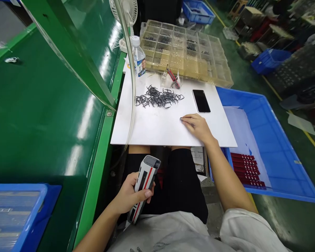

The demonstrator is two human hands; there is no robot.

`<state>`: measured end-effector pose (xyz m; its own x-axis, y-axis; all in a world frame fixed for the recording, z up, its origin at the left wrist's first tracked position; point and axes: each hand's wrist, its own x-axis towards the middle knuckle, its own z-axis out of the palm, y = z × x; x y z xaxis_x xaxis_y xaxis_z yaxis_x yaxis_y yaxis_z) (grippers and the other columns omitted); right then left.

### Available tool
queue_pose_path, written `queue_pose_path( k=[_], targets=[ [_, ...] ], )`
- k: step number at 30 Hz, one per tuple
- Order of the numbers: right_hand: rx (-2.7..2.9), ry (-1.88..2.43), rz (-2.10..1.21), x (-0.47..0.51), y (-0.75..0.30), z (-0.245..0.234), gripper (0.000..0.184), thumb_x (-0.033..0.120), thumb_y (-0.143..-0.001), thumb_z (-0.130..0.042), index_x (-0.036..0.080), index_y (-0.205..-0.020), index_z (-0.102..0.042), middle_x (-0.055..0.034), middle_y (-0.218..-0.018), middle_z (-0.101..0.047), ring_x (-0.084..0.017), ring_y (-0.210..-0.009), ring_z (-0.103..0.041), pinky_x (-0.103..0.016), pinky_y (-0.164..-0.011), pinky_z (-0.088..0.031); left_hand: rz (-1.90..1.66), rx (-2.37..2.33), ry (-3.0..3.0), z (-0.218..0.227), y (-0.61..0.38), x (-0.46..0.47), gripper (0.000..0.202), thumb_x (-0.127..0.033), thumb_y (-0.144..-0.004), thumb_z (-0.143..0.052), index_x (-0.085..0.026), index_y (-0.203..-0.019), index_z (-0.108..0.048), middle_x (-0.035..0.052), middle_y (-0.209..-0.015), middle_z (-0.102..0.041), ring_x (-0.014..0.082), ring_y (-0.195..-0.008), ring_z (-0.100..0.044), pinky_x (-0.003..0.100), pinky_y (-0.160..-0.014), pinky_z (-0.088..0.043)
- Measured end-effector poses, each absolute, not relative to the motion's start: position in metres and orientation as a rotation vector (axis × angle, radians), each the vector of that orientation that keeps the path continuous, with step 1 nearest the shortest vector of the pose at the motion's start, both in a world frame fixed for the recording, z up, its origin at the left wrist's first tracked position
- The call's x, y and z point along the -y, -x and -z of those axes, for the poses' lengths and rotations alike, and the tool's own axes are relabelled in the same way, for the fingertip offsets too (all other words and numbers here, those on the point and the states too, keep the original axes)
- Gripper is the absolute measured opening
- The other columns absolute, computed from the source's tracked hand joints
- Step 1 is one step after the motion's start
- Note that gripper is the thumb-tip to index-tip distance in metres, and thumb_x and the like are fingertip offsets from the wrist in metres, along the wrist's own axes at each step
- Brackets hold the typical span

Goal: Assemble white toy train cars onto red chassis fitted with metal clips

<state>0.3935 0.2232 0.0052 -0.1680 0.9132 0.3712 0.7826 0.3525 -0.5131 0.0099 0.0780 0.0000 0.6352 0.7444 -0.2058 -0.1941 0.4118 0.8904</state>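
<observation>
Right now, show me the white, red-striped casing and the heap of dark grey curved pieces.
White, red-striped casing [145, 181], head view: on its long striped side.
Heap of dark grey curved pieces [160, 98], head view: middle of the heap.

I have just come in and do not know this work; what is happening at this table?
A seated person holds a white casing with a red stripe in the left hand, above the lap. The right hand rests at the white tabletop, a small dark piece at its fingertips. Farther back lies a loose pile of dark, thin pieces, with a phone to its right. The two hands are apart.
</observation>
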Motion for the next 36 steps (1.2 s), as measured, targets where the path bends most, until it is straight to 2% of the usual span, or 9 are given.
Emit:
queue_pose_path(
  k=[5,10,16,22,24,27,30,33,36],
  targets=[
    [1.709,1.258,-0.595,-0.154,-0.325,-0.062,0.015,0.025,-0.103,-0.079,0.03,-0.11,-0.092,-0.0058,-0.121,-0.087,-0.026,-0.113,-0.083,-0.042,-0.099,-0.069,-0.629,-0.689,-1.177,-0.004,-0.015,-0.072,0.052,-0.064,-0.089,-0.089,-0.013,-0.09,-0.076,0.0025,-0.065,-0.067,0.014,-0.055,-0.058,0.025,-0.054,-0.044],
    [1.788,1.119,-0.6,-0.082,-0.261,-0.113,0.025,0.012,-0.103,-0.077,0.027,-0.118,-0.09,-0.0067,-0.126,-0.087,-0.023,-0.113,-0.084,-0.038,-0.098,-0.072,-0.626,-0.721,-1.33,-0.007,-0.02,-0.07,0.052,-0.066,-0.091,-0.085,-0.015,-0.083,-0.075,-0.0008,-0.063,-0.06,0.0123,-0.057,-0.049,0.025,-0.056,-0.039],
    [1.848,1.02,-0.75,-0.064,-0.261,-0.113,0.04,0.01,-0.106,-0.071,0.033,-0.136,-0.083,-0.0047,-0.128,-0.087,-0.023,-0.116,-0.084,-0.04,-0.094,-0.075,-0.674,-0.655,-1.39,-0.014,-0.023,-0.069,0.042,-0.055,-0.092,-0.086,-0.016,-0.081,-0.073,-0.0034,-0.064,-0.052,0.0107,-0.059,-0.039,0.025,-0.056,-0.032],
    [1.896,1.098,-0.624,-0.052,-0.264,-0.118,0.051,0.009,-0.105,-0.07,0.038,-0.147,-0.077,-0.0051,-0.137,-0.083,-0.027,-0.117,-0.08,-0.047,-0.091,-0.074,-0.66,-0.629,-1.373,-0.012,-0.025,-0.065,0.039,-0.05,-0.095,-0.085,-0.016,-0.083,-0.071,-0.0043,-0.065,-0.051,0.0097,-0.059,-0.037,0.024,-0.055,-0.029],
    [1.967,1.095,-0.615,-0.047,-0.264,-0.118,0.052,0.012,-0.107,-0.069,0.037,-0.153,-0.072,-0.0056,-0.141,-0.081,-0.028,-0.12,-0.078,-0.048,-0.094,-0.073,-0.675,-0.617,-1.382,-0.012,-0.026,-0.065,0.038,-0.048,-0.094,-0.085,-0.016,-0.081,-0.069,-0.0052,-0.065,-0.049,0.0092,-0.058,-0.037,0.024,-0.055,-0.03],
    [2.072,1.061,-0.571,-0.041,-0.264,-0.116,0.048,0.025,-0.111,-0.069,0.029,-0.159,-0.066,-0.0092,-0.149,-0.077,-0.03,-0.129,-0.075,-0.052,-0.104,-0.071,-0.69,-0.607,-1.373,-0.011,-0.026,-0.064,0.038,-0.045,-0.094,-0.086,-0.017,-0.079,-0.066,-0.0063,-0.065,-0.047,0.0085,-0.058,-0.037,0.024,-0.055,-0.03],
    [2.164,1.072,-0.455,-0.039,-0.265,-0.114,0.048,0.033,-0.111,-0.069,0.023,-0.158,-0.066,-0.0113,-0.15,-0.077,-0.032,-0.134,-0.073,-0.053,-0.107,-0.07,-0.673,-0.601,-1.351,-0.01,-0.027,-0.063,0.036,-0.043,-0.095,-0.086,-0.017,-0.08,-0.065,-0.0067,-0.065,-0.045,0.0083,-0.059,-0.035,0.023,-0.055,-0.029],
    [2.237,1.087,-0.318,-0.04,-0.266,-0.114,0.048,0.025,-0.108,-0.072,0.02,-0.156,-0.067,-0.0107,-0.144,-0.08,-0.032,-0.13,-0.077,-0.051,-0.102,-0.073,-0.664,-0.602,-1.339,-0.01,-0.028,-0.061,0.032,-0.043,-0.096,-0.084,-0.017,-0.084,-0.07,-0.0062,-0.066,-0.047,0.0088,-0.059,-0.035,0.023,-0.056,-0.029],
    [2.284,1.025,-0.252,-0.042,-0.268,-0.114,0.056,0.016,-0.106,-0.072,0.021,-0.161,-0.064,-0.0112,-0.139,-0.082,-0.03,-0.125,-0.081,-0.048,-0.097,-0.076,-0.655,-0.606,-1.363,-0.011,-0.028,-0.059,0.029,-0.043,-0.097,-0.083,-0.016,-0.091,-0.077,-0.0043,-0.069,-0.053,0.0097,-0.06,-0.04,0.024,-0.057,-0.032]
  ],
)
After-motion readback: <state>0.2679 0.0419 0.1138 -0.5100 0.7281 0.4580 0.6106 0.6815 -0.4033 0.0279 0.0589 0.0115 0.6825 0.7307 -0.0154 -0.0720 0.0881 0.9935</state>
